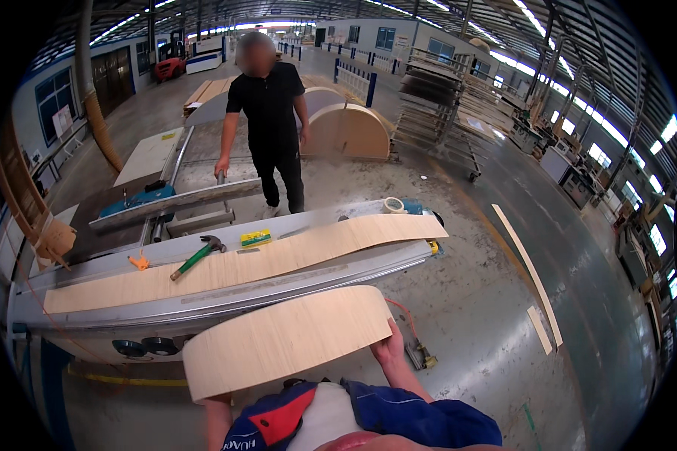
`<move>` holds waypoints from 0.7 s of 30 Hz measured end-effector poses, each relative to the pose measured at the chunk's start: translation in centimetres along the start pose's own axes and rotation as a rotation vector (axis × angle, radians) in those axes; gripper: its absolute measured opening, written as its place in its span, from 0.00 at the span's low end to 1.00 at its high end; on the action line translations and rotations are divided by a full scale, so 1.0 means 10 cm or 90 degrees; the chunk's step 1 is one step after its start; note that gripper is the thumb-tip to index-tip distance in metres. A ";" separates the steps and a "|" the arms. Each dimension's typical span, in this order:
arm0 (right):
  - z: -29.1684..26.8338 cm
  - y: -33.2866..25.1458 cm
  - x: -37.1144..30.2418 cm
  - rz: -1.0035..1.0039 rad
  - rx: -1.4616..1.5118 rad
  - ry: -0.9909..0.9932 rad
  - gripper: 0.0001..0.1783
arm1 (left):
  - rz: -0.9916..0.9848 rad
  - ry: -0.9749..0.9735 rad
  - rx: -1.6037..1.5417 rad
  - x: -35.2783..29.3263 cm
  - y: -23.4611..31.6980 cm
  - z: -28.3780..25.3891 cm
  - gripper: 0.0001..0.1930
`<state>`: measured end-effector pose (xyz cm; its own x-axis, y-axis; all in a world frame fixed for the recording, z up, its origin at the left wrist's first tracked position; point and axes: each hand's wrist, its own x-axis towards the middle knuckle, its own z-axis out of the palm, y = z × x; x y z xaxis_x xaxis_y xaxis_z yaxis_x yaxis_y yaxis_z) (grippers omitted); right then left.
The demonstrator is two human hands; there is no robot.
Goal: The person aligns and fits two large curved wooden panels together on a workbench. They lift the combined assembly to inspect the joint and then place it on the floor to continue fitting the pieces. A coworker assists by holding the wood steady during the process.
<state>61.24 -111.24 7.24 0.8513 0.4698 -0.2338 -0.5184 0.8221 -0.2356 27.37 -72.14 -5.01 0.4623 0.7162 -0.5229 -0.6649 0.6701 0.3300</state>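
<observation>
A wide, thin plywood sheet (289, 338), bowed into a curve, is held up in front of my body. My right hand (388, 347) grips its right end near the lower corner. My left hand (218, 404) is at the lower left end; the sheet hides its fingers. Just beyond, a long wavy plywood strip (233, 272) lies along a grey machine table (226, 297). Behind the strip are a claw hammer (195, 259) with a green handle, a small yellow-green box (255, 238), an orange object (139, 261) and a tape roll (393, 204).
Across the machine table, a person in black (267, 113) rests one hand on a machine's bar. Long wood strips (530, 270) lie on the floor at right. An air hose tool (421, 353) lies near my right hand. Curved wood panels (346, 135) and a loaded rack (436, 105) stand farther back.
</observation>
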 end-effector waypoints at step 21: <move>0.22 0.35 -0.05 0.106 0.032 0.086 0.18 | 0.467 -0.101 0.824 -0.58 -0.41 0.12 0.19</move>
<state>59.22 -107.86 8.65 0.7342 0.5553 -0.3906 -0.6430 0.7535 -0.1373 28.12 -78.86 -2.39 0.3787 0.9172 0.1240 0.1564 -0.1955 0.9682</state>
